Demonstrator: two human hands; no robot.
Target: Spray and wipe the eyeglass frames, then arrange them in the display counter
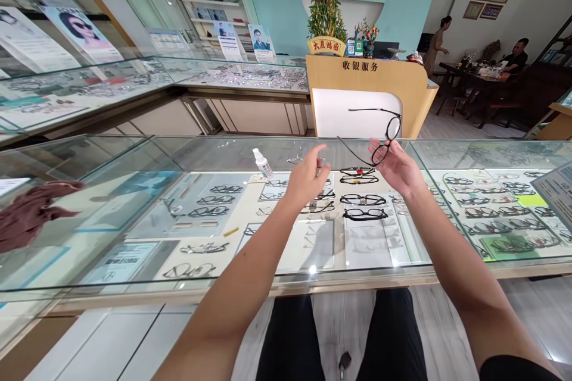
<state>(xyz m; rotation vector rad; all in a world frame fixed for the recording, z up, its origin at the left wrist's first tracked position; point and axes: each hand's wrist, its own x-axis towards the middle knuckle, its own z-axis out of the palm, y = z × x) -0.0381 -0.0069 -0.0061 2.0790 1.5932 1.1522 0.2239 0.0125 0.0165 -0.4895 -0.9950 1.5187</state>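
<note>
My right hand (401,171) grips a pair of black-framed eyeglasses (393,127) by the front, fingers at the lower lens and bridge. The glasses are held up on their side above the glass counter, with both temples unfolded and pointing left. My left hand (306,178) hovers to the left of them, apart from the temple tips. Its index finger is stretched out, the thumb stands away from it, and I see nothing held in it. A white spray bottle (262,163) stands on the counter left of this hand.
Beneath my hands is a glass display counter (286,277) with several rows of eyeglasses (365,214) inside. A brown cloth (36,214) lies on the glass at far left. Beyond stand a cashier desk (369,74) and another showcase (250,77). Two people are at the back right.
</note>
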